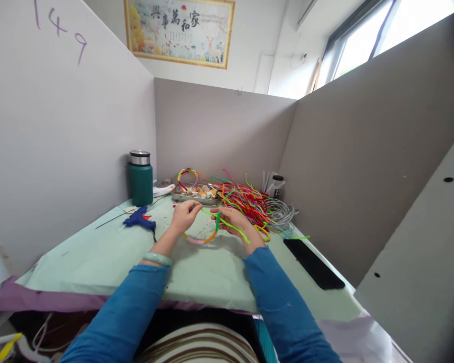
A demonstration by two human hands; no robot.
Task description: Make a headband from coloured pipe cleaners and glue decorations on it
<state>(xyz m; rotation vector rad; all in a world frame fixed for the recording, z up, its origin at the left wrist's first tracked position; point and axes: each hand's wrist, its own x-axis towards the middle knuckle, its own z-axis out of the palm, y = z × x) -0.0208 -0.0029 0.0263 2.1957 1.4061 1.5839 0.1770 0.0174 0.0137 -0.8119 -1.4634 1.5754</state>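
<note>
Striped clothing (pixel 199 348) lies nearest, with blue sleeves (pixel 136 297) reaching from either side over the tabletop (pixel 109 257). Above its middle, the left hand (pixel 185 217) has thumb and fingers pinched together on one end of a lime strand (pixel 232 225). Opposite, the right hand (pixel 232 220) curls at the green end of a curved, multicoloured band (pixel 196 241); I cannot tell whether those fingers are closed on it. The band bows down between the hands, and the strand's free tail crosses the right palm toward the wrist.

That loose tail could snag on the sleeve cuff and pull askew. A weak pinch might let the strand slip; too hard a tug could bend the band out of its curve. Drifting right risks tangling with the heap of fuzzy strands (pixel 242 199); the blue glue gun (pixel 140 218), near the left forearm, could get knocked.
</note>
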